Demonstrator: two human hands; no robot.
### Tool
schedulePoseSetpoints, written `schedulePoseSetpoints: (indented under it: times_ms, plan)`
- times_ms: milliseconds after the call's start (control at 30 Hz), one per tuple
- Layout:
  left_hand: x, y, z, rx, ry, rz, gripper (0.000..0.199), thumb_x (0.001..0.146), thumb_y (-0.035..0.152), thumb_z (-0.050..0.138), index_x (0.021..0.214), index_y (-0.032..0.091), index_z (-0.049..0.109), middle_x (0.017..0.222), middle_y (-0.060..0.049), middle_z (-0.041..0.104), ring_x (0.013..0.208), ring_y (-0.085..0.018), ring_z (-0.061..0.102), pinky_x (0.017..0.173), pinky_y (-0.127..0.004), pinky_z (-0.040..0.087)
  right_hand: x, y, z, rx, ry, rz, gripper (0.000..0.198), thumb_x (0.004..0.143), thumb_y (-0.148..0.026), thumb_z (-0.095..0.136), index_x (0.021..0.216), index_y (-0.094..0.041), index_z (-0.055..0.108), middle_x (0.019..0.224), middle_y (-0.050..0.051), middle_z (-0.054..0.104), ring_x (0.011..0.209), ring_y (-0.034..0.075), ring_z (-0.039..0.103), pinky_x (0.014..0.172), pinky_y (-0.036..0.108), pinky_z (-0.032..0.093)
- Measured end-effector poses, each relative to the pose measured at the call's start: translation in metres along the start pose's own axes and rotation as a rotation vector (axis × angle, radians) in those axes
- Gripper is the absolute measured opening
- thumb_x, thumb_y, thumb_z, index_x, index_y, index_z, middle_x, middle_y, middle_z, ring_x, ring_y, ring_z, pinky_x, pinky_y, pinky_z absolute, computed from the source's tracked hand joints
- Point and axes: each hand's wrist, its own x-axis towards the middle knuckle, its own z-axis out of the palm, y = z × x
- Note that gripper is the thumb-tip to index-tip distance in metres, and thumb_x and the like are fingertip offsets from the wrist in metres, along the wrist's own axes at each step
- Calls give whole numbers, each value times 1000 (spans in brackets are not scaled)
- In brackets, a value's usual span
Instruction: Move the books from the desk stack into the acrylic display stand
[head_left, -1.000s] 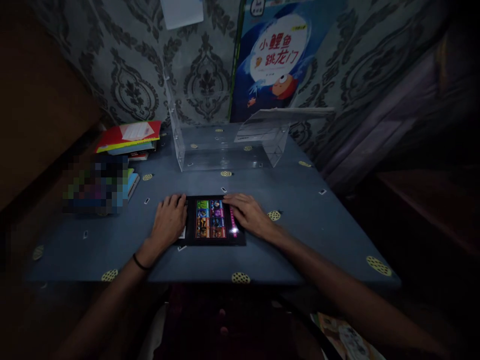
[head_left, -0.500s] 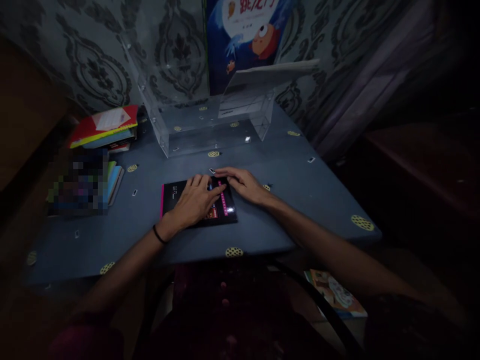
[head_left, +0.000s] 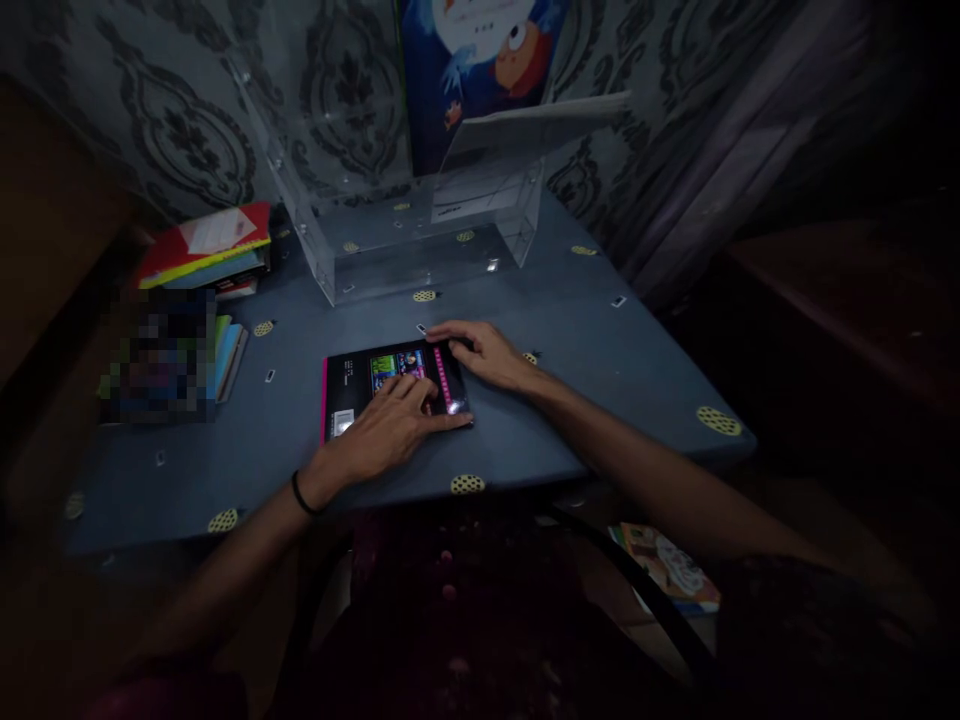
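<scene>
A black book with a pink spine edge, a pink strip and small colour pictures lies flat on the blue table. My left hand rests on the book's lower right part, with its thumb stretched toward the near right corner. Its fingers lie over the cover, somewhat bent, and hold nothing. At the far right corner of the book is my right hand. Its index finger reaches along the far edge, and its fingers are apart, touching the book's corner.
A clear acrylic stand occupies the back, with a white paper booklet on its right. A blue picture book leans by the wall. Stacked books and a blurred-out pile sit left. Another book lies below the table.
My left hand has slid toward the near edge of the black book, uncovering its pictures and a white label. My right hand stays at the far right corner. The view has shifted slightly.
</scene>
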Motion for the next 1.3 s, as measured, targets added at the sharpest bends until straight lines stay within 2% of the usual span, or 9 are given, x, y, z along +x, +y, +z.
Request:
schedulePoseSetpoints:
  times_ms: [200, 400, 600, 733, 833, 1000, 1133, 1233, 1300]
  plan:
    - [-13, 9, 14, 22, 108, -65, 52, 103, 14, 40, 145, 43, 54, 124, -7, 52, 115, -24, 50, 103, -46, 43, 2, 6, 2, 12, 11, -28, 44, 88, -8, 45, 122, -20, 71, 118, 6, 76, 114, 22, 69, 106, 45, 52]
    - [-63, 11, 33, 31, 257, -158, 47, 101, 12, 47, 140, 34, 58, 143, -7, 55, 130, -23, 50, 111, -48, 41, 5, 13, 3, -9, 19, -47, 39, 89, -8, 47, 117, -20, 72, 114, 6, 77, 112, 22, 70, 106, 47, 52]
    - [-122, -8, 40, 37, 401, -332, 41, 99, 12, 49, 133, 29, 65, 136, -11, 62, 123, -25, 58, 98, -46, 50, 8, 18, 3, -33, 12, -70, 39, 88, -7, 48, 114, -20, 73, 113, 7, 77, 112, 23, 71, 105, 50, 52]
    - [-146, -17, 42, 25, 471, -395, 37, 101, 16, 48, 130, 29, 67, 131, -10, 65, 116, -24, 61, 95, -45, 52, 7, 16, 2, -65, 4, -70, 39, 87, -9, 48, 115, -20, 73, 114, 6, 77, 113, 24, 70, 106, 49, 51]
    - [-150, -17, 44, 23, 496, -402, 35, 102, 19, 49, 130, 30, 67, 126, -10, 65, 112, -23, 61, 93, -44, 53, 7, 15, 3, -157, 0, -83, 37, 87, -13, 51, 116, -21, 73, 117, 7, 76, 113, 27, 69, 104, 51, 52]
    - [-143, -15, 43, 58, 503, -472, 28, 103, 30, 52, 122, 27, 73, 107, -9, 66, 98, -21, 61, 85, -37, 54, 6, 13, 5, -335, -16, -149, 33, 88, -25, 55, 114, -21, 75, 118, 9, 75, 111, 31, 68, 99, 52, 52]
    - [-131, -24, 36, 124, 463, -591, 26, 102, 30, 53, 116, 25, 74, 102, -8, 64, 95, -22, 60, 79, -34, 51, 2, -2, 4, -358, 12, -115, 32, 91, -33, 52, 105, -19, 77, 89, 9, 77, 82, 27, 70, 77, 41, 55]
    - [-120, -33, 32, 146, 453, -716, 25, 101, 28, 53, 116, 24, 73, 98, -8, 65, 94, -23, 61, 77, -33, 50, -4, -18, 5, -269, -114, -91, 39, 93, -41, 48, 99, -16, 78, 62, 2, 67, 60, 20, 63, 60, 32, 48]
    - [-114, -37, 32, 105, 476, -748, 26, 101, 25, 53, 117, 22, 72, 98, -7, 66, 97, -23, 62, 80, -33, 51, -8, -26, 7, -234, -187, -112, 41, 93, -43, 47, 95, -15, 77, 55, -1, 60, 54, 18, 58, 55, 29, 43]
